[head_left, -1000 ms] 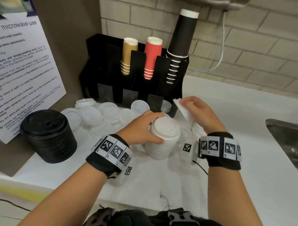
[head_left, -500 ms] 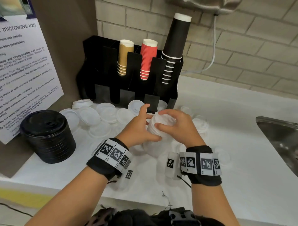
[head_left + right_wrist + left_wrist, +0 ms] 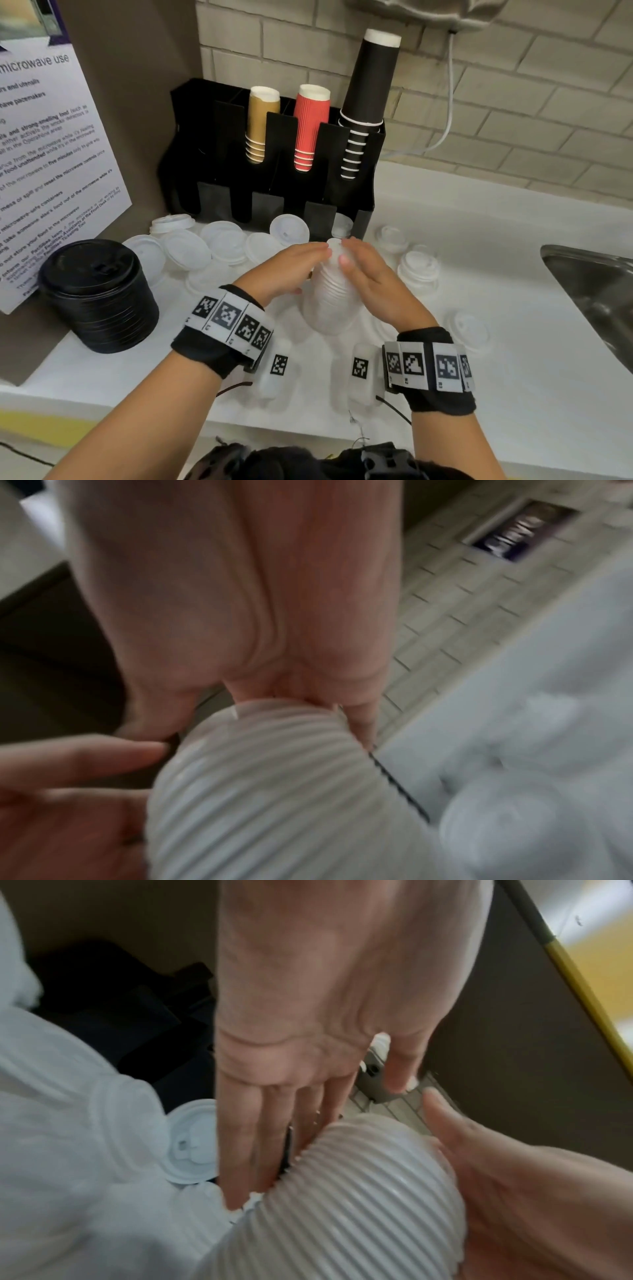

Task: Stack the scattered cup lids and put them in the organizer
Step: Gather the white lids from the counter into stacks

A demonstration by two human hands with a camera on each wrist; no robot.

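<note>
Both hands are now flattening against the stack of white lids (image 3: 330, 294) at the counter's centre: the left hand (image 3: 291, 270) with straight fingers at its 9 o'clock side, the right hand (image 3: 366, 277) at 3 o'clock, no longer carrying the single lid it held a second ago. The stack is likely being squared. Loose lids (image 3: 219, 240) are lying at 10 o'clock, before the organizer (image 3: 274, 192). Wrist views are blurring; the stack's base is washing out.

Head view reads bright, even, soft shadows; I see white lids (image 3: 224, 241) washing out against the counter (image 3: 479, 394), edges bowed by the lens. Both wrist views dimmer, motion-smeared; right wrist worst, background out of focus.
</note>
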